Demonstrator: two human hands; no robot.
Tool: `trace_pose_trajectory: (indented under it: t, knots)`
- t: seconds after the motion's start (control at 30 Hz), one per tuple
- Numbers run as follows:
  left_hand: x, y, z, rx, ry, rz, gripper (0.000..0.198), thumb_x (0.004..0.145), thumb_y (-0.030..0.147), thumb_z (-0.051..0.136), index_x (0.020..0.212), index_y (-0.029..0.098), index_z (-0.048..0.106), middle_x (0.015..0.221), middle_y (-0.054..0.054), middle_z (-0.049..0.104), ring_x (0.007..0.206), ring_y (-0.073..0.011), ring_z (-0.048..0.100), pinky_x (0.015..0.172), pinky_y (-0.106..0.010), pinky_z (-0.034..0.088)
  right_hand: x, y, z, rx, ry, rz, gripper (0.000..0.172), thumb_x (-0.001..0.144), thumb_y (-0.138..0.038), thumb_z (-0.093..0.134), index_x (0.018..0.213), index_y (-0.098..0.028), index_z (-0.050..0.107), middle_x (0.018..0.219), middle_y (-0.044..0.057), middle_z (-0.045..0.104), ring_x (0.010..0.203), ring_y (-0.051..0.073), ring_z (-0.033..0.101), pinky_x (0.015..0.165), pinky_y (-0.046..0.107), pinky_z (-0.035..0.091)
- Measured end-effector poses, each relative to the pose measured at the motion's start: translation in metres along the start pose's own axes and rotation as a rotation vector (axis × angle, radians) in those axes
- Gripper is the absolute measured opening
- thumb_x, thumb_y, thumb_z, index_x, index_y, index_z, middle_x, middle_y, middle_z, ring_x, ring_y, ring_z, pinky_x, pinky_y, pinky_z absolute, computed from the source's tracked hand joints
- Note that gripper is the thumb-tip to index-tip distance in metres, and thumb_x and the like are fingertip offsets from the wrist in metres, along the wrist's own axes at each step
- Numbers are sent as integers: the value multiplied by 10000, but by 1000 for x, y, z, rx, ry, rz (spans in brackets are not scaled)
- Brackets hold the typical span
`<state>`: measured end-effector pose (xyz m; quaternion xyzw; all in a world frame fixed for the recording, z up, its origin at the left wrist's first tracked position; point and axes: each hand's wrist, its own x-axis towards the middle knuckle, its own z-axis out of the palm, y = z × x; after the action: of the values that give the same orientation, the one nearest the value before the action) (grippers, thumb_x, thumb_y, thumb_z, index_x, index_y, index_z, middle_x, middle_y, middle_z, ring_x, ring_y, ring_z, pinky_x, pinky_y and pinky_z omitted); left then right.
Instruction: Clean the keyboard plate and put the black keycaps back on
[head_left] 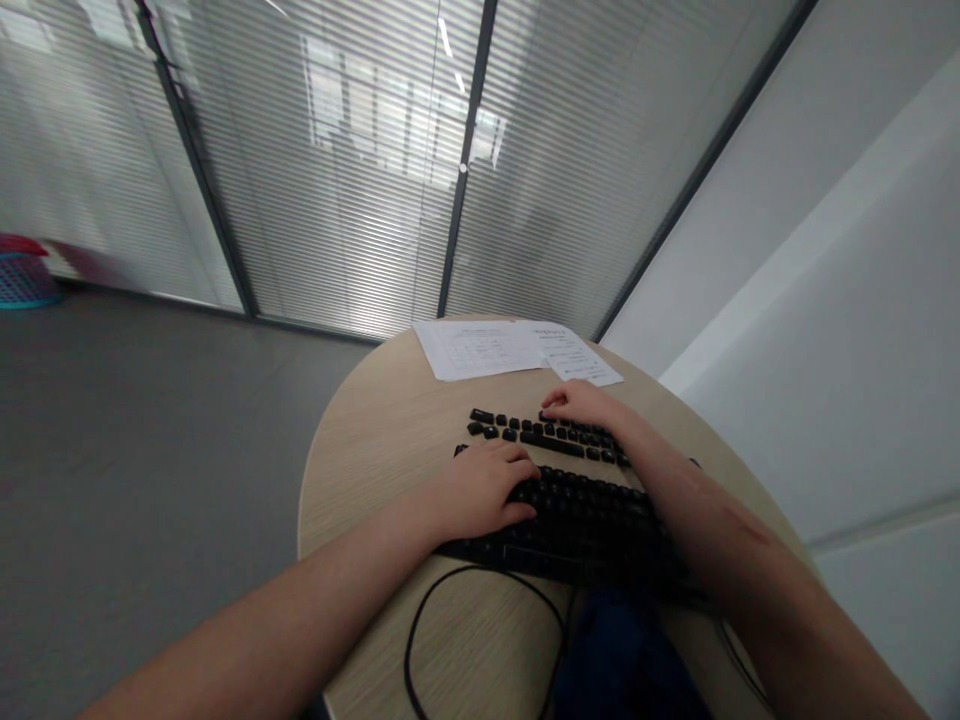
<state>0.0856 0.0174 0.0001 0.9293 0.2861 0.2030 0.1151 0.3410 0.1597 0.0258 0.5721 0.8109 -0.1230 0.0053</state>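
Note:
A black keyboard (577, 510) lies on the round wooden table (360, 430). Over its left part rests my left hand (487, 487), fingers apart and holding nothing. Beyond the keyboard, loose black keycaps (551, 443) are laid out in rows on the tabletop. My right hand (577, 402) reaches to the far row of these keycaps, its fingers bent together at one dark keycap; the fingertips are small and partly hidden. My right forearm passes over the right side of the keyboard and hides part of it.
Printed papers (487, 348) lie at the table's far edge. A black cable (412, 640) loops near the front, beside dark blue cloth (626, 660). Glass partitions with blinds stand behind, a white wall on the right. A blue and red basket (26, 280) is on the floor far left.

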Motion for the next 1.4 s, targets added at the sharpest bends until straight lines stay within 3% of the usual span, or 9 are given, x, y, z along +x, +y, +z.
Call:
trace_pose_trajectory:
  t: [0.2,0.4,0.57,0.7,0.8,1.03,1.17,1.27,1.4]
  knots:
    - [0,-1,1,8,17,5,379,896,402,715,1214,198,681,1183,-93,685,1100,-288,628,991,-451,486,-1,-8,2,6,0,-33,173,852,-307,719,953,-216,827,890,36,788,796,176,684,731,260,489]
    - [2,-2,2,-9,6,11,411,889,381,731,1247,194,658,1226,-97,682,1133,-290,623,1008,-453,485,-12,-18,-6,-17,121,-13,193,863,-299,694,964,-192,819,906,68,780,825,201,674,743,294,482]
    - [2,-3,1,-38,20,21,353,925,363,676,1227,180,656,1223,-105,687,1120,-282,635,1019,-454,487,-75,-33,-16,101,311,-129,212,876,-336,672,980,-204,801,884,50,761,791,181,659,729,295,481]
    - [3,-5,-1,-112,14,0,302,901,240,671,1197,184,661,1183,-84,708,1101,-259,652,1002,-421,505,-137,-55,-11,123,241,-238,188,888,-323,652,967,-212,782,868,36,746,790,175,664,748,301,483]
    - [3,-8,-4,-164,19,4,259,876,176,671,1134,190,686,1180,-77,709,1101,-242,660,994,-409,513,-161,-73,-2,97,176,-283,154,865,-277,667,950,-216,779,886,31,745,808,174,670,768,300,473]
    - [-1,-15,-13,-236,87,44,87,866,162,699,940,193,733,1190,-78,694,1124,-226,633,1026,-424,475,-162,-92,21,46,132,-304,110,858,-257,693,909,-217,781,876,30,740,794,176,652,725,288,426]
    - [-4,-13,-21,-236,108,57,60,853,163,700,856,198,749,1056,-61,687,1029,-213,633,955,-396,489,-162,-92,29,28,126,-327,114,871,-265,689,893,-191,773,882,49,737,818,189,656,715,292,420]
    - [-5,-9,-24,-249,36,53,90,874,180,673,870,195,762,912,-45,674,869,-174,641,829,-332,514,-162,-93,32,28,133,-337,132,892,-268,669,911,-192,775,913,56,744,849,199,668,716,297,427]
    - [-6,-7,-26,-239,-48,34,125,900,185,633,916,192,756,890,-37,702,802,-153,653,756,-300,523,-161,-95,35,12,157,-335,130,893,-286,675,904,-211,781,912,58,750,856,214,676,705,306,439]
